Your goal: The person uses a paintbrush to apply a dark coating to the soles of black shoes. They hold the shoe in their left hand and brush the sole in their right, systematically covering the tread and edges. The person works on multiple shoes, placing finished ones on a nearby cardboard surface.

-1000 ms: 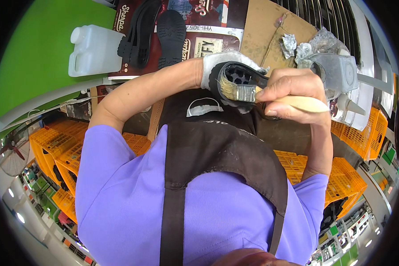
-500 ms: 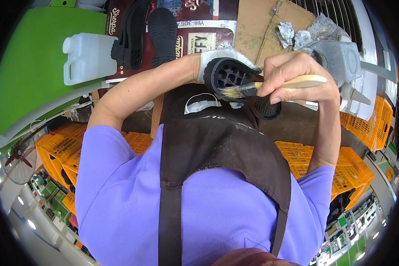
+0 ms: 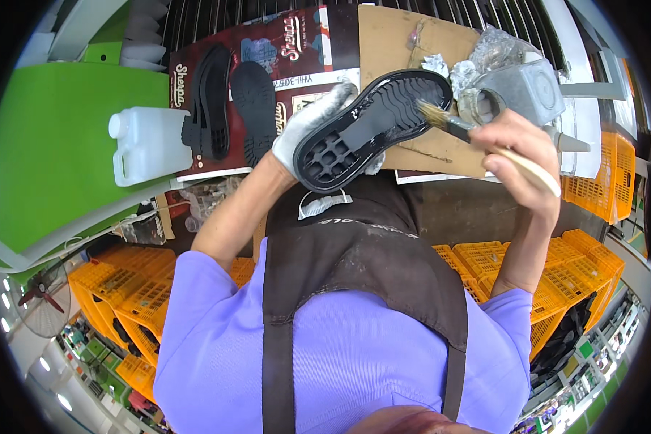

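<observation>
My left hand (image 3: 304, 123), in a white glove, grips a black rubber shoe sole (image 3: 376, 126) from beneath, its fingers partly hidden under it. The sole's inner side faces up, with a grid of square hollows at the heel and wavy ridges toward the toe. Wet-looking white streaks lie along its inner edge. Bare and closed round a wooden handle, my right hand (image 3: 521, 155) holds a paintbrush (image 3: 459, 129). The brush's pale bristles are at the sole's toe end, by the right rim. Two more black soles (image 3: 254, 108) lie on the bench to the left.
A white plastic jug (image 3: 152, 147) stands on the green surface (image 3: 65, 137) at left. Right of the sole, a cut translucent container (image 3: 524, 94) lies beside crumpled foil and plastic on cardboard (image 3: 387, 43). A white nozzle points right. Orange crates (image 3: 134, 289) stand below the bench on both sides.
The sole has swung from slanting down-right to slanting up-right, and its full length now shows. My brush hand has moved lower, and the bristles went from the heel area to the toe end.
</observation>
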A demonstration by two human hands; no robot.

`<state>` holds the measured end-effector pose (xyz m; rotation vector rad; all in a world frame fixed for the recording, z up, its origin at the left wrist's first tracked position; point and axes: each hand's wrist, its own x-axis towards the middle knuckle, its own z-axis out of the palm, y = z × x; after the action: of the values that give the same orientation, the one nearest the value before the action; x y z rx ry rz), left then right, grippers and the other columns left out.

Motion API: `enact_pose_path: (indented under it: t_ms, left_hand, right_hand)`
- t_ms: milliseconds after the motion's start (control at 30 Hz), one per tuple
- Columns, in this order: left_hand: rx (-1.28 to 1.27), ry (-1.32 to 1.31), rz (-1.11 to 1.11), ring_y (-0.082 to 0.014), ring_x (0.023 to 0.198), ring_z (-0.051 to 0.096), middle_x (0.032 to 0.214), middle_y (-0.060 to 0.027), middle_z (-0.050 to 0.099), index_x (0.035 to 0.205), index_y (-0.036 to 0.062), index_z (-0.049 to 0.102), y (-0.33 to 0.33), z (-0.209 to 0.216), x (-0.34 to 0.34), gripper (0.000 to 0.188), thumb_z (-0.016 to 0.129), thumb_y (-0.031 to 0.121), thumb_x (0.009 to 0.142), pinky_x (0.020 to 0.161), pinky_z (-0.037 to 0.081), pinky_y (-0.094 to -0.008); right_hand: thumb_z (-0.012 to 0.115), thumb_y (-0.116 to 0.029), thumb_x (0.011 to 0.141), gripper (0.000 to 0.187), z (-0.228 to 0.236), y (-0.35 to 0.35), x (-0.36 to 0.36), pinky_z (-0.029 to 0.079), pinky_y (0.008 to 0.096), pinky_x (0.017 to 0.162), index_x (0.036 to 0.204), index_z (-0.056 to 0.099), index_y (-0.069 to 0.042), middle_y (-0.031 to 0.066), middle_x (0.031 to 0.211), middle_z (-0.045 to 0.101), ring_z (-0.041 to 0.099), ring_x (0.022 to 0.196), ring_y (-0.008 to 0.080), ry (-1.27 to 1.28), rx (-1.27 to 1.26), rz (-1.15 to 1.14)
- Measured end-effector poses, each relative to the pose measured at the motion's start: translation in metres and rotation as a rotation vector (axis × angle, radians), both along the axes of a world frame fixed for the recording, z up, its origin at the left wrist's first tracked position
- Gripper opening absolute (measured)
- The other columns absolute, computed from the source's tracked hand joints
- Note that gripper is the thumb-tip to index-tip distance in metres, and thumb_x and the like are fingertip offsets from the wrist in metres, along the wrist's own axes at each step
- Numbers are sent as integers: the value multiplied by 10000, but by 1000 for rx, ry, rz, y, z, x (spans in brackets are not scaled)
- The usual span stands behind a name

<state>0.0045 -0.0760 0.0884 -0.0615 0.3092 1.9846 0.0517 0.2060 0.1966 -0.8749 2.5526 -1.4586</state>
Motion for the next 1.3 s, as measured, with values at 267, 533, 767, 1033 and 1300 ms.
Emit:
enact_pose_path:
  t_ms: [267, 533, 767, 1033, 1300]
  left_hand:
    - [-67, -224, 165, -342, 940, 599, 1154, -226, 536, 1268, -13, 406, 5, 23, 16, 567, 331, 442, 938, 766, 521, -469]
    - [-78, -85, 155, -324, 1003, 579, 1189, -241, 511, 1279, -24, 394, -7, 14, 27, 488, 358, 330, 945, 870, 480, -440]
    - [-95, 151, 64, -260, 995, 586, 1188, -193, 516, 1286, 10, 383, 0, 23, 28, 451, 371, 312, 952, 887, 479, -369]
    - [-518, 496, 86, -233, 949, 591, 1085, -160, 577, 1250, -13, 422, 8, 20, 33, 476, 382, 346, 941, 847, 474, -335]
    - [-265, 207, 150, -193, 929, 594, 1078, -124, 577, 1261, 46, 426, 1, 13, 28, 454, 332, 374, 961, 832, 489, -318]
  right_hand:
    - [684, -17, 649, 271, -11, -42, 19, 424, 257, 583, 912, 680, -79, 39, 771, 525, 537, 695, 171, 86, -7, 69]
    - [685, -5, 717, 237, -19, -21, 9, 429, 254, 606, 945, 663, -67, 42, 787, 516, 531, 710, 161, 165, 93, -114]
    - [658, 10, 743, 206, -24, -17, 11, 432, 273, 605, 942, 649, -42, 69, 754, 517, 533, 683, 182, 172, 154, -310]
    - [644, -13, 767, 108, -37, -47, 7, 442, 293, 554, 875, 651, -10, 93, 663, 584, 567, 592, 194, 158, -12, -524]
    - [637, -49, 769, 167, -34, -49, 4, 440, 298, 551, 936, 638, -43, 76, 725, 564, 561, 629, 199, 222, 36, -375]
